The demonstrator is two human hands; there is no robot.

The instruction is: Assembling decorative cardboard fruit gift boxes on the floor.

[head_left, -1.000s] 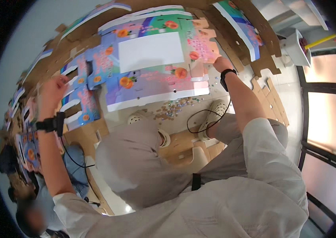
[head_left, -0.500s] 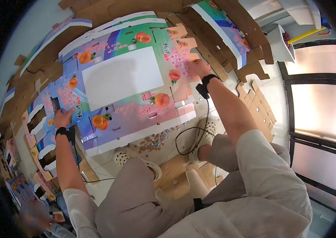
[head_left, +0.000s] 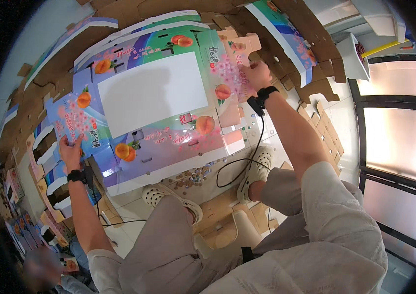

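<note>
A large flat printed cardboard box blank [head_left: 154, 93] lies in front of me, coloured purple, blue, green and pink, with peaches, blossoms and a white rectangle in its middle. My left hand [head_left: 71, 153] grips the near edge of its left flap, thumb and fingers pinching the card. At the right flap's outer edge, my right hand [head_left: 258, 76] is closed on the card with bent fingers; its fingertips are partly hidden. More printed sheets show their edges beyond the blank's far side. Each of my wrists wears a black band.
Brown cardboard pieces [head_left: 286, 44] surround the blank at the far side and right. Small round scraps [head_left: 194, 176] litter the floor near my shoes. A black cable [head_left: 222, 171] loops there. Another person [head_left: 41, 268] sits at lower left, near printed box pieces. Framed glass panels [head_left: 399, 132] stand at right.
The blank has shifted slightly to the right at its right end. My right hand has moved right with it. My left hand has moved a little left and nearer, and a dark opening beside it is now covered.
</note>
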